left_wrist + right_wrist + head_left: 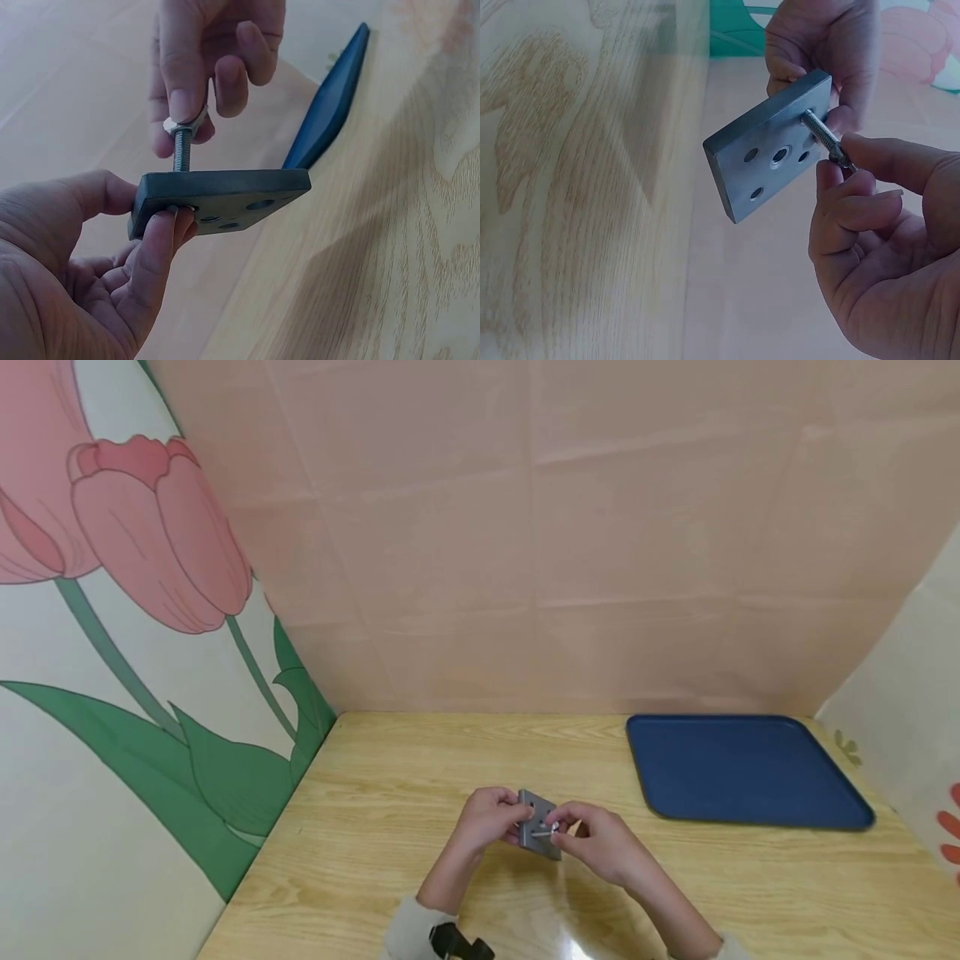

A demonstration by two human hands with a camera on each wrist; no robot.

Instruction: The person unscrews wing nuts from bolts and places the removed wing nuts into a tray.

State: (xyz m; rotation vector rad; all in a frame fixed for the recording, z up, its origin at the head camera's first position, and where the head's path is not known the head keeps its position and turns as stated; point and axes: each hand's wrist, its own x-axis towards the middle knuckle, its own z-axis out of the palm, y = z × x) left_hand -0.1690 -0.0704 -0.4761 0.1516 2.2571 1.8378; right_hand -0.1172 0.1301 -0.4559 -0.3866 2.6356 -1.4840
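A grey metal plate with several round holes is held up above the table by my left hand. In the left wrist view, the thumb and fingers grip one end of the plate. A threaded bolt stands out from a corner hole of the plate. My right hand pinches the bolt's outer end between thumb and fingers. A silvery hexagonal piece shows at that end, partly covered by the fingertips; whether it is the head or a nut I cannot tell. A left fingertip touches the plate's underside near the bolt's hole.
A blue tray lies at the back right of the wooden table. Behind the table hangs a pinkish cloth backdrop. A tulip-patterned panel stands along the left side, with a pale panel on the right.
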